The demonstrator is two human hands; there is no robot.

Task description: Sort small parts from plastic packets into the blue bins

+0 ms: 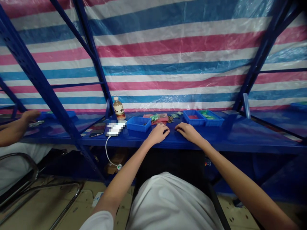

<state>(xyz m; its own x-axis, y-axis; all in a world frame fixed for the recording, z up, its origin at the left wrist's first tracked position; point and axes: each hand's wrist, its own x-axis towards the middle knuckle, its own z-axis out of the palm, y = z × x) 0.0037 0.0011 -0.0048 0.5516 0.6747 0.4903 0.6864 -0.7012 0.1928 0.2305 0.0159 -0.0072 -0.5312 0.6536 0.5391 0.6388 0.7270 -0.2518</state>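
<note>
Hands: your left hand [158, 134] and right hand [188, 132] rest palm-down on the blue steel shelf [230, 138], fingers curled, grip hidden, cannot tell if holding | Nearest: pink plastic bag [161, 119], just ahead | Why: blue plastic tray [138, 124] probably sits within easy reach

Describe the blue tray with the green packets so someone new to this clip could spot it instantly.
Find the blue steel shelf in front of the striped tarp. Beyond the person's right hand, the blue tray with green packets sits beside a second blue tray. It is the one farther right; its neighbour holds something red.
</note>
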